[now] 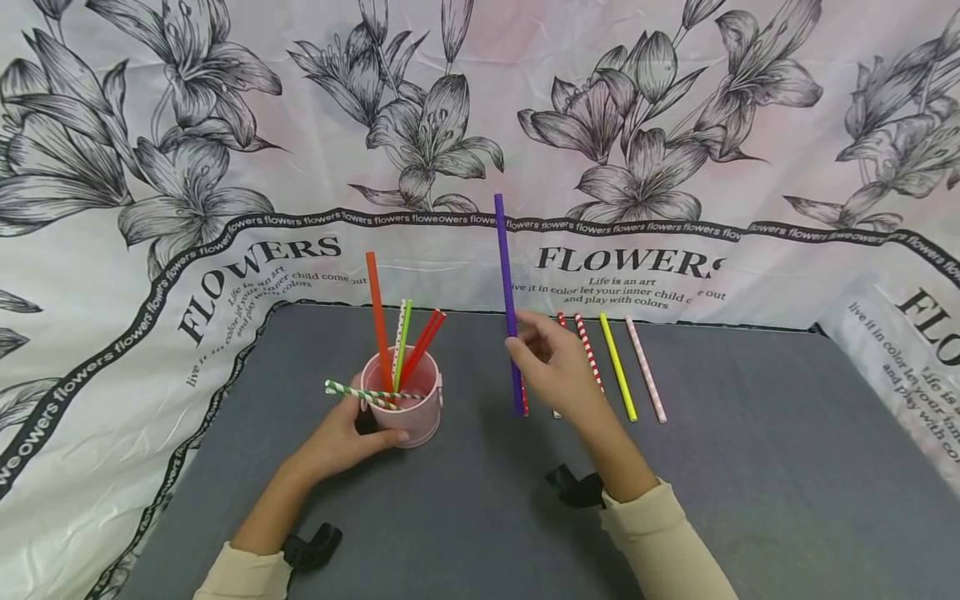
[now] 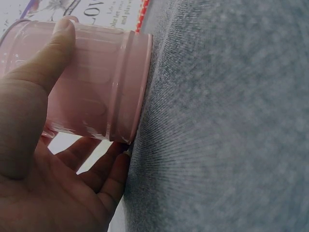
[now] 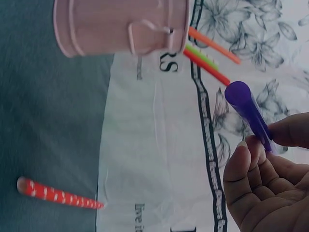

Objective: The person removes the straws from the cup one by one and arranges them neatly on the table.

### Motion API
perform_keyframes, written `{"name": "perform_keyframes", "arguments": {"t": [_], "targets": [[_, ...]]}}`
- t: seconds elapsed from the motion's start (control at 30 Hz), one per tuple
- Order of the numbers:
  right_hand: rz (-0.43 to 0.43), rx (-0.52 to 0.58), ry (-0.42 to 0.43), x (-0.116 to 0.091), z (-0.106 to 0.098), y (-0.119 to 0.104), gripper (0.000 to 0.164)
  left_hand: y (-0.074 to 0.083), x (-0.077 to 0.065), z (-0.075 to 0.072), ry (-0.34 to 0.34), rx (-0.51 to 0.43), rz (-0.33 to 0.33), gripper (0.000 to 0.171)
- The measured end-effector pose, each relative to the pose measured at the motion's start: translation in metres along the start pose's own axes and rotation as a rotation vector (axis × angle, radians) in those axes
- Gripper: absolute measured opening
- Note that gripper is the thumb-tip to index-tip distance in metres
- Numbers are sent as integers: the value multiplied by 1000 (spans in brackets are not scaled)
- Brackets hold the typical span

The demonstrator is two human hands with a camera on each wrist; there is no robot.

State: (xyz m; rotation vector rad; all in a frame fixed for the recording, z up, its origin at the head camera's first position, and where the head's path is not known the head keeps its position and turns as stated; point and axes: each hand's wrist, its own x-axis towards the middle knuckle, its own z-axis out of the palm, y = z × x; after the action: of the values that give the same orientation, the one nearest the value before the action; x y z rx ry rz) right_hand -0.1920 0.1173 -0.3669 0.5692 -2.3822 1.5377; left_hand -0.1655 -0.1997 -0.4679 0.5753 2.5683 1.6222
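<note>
My left hand point(image 1: 337, 442) grips a small pink pail point(image 1: 420, 422) standing upright on the table, thumb along the near side and fingers round the left. Inside the pail lean an orange straw point(image 1: 378, 321), a lime green straw point(image 1: 403, 337), red straws point(image 1: 422, 350) and green-and-white striped straws point(image 1: 351, 390) jutting left over the rim. To the right of the pail, my right hand point(image 1: 557, 367) pinches a purple straw point(image 1: 503, 267) between thumb and fingers, held nearly upright. In the right wrist view the purple straw point(image 3: 251, 113) points one round end toward the camera.
Behind and right of my right hand lie a red-and-white striped straw point(image 1: 588, 346), a yellow straw point(image 1: 618, 367) and a pale pink straw point(image 1: 646, 369). A red straw with white marks point(image 3: 58, 193) lies on the grey table point(image 1: 450, 533). Flower-printed cloth point(image 1: 480, 267) borders the back.
</note>
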Motion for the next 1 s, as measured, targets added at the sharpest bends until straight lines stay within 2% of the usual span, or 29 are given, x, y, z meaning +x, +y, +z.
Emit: {"name": "perform_keyframes", "arguments": {"t": [0.13, 0.37, 0.6, 0.83, 1.0], "targets": [[4, -19, 15, -1, -9, 7, 37, 1, 0, 0, 2, -5, -3, 99], [101, -52, 16, -4, -25, 15, 39, 3, 0, 0, -7, -28, -3, 98], [141, -77, 26, -9, -42, 27, 39, 2, 0, 0, -3, -30, 0, 98], [227, -134, 64, -8, -71, 36, 37, 2, 0, 0, -9, -20, 2, 96], [255, -160, 114, -10, -91, 37, 38, 2, 0, 0, -5, -23, 4, 96]]}}
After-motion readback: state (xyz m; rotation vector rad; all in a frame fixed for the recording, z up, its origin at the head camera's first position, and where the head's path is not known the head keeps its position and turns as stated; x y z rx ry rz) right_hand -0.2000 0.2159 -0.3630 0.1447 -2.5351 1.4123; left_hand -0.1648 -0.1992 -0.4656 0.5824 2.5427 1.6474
